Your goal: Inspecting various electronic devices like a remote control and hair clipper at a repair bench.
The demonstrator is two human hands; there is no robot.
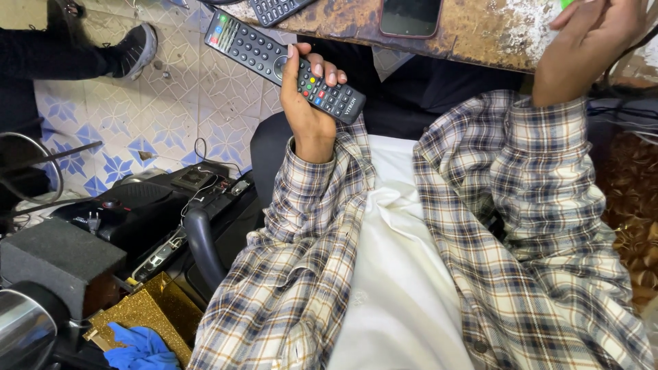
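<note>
Head view shows us looking down at our own two arms in plaid sleeves. Our left hand (310, 113) holds a long black remote control (284, 65) with coloured buttons; the fingers (330, 72) wrap over its lower end from the far side and the thumb (291, 65) lies along the near edge, pressed close to the round pad. The remote slants up and away to the left of the fingers, its top end out over the patterned floor tiles (171, 103), and it sits just short of the tabletop (480, 31), not resting on it.

Our right hand (589, 48) is raised at the edge of the worn, rust-stained tabletop, the fingers curled inward. Something green (566, 3) shows just beyond the fingertips at the top edge of the frame, but we cannot tell whether the fingers grip it, since most of it is cut off.

Beyond the left fingers, on the tabletop, we see the lower part of a second remote (274, 8) and, further right, a dark phone (410, 17) lying flat with its screen off. Well to the left of the fingers, a shoe (136, 48) of another person rests on the tiles. Below our left sleeve lie black electronic casings (144, 212), a grey block (58, 264), a gold glitter box (147, 308) and a blue cloth (140, 346).
</note>
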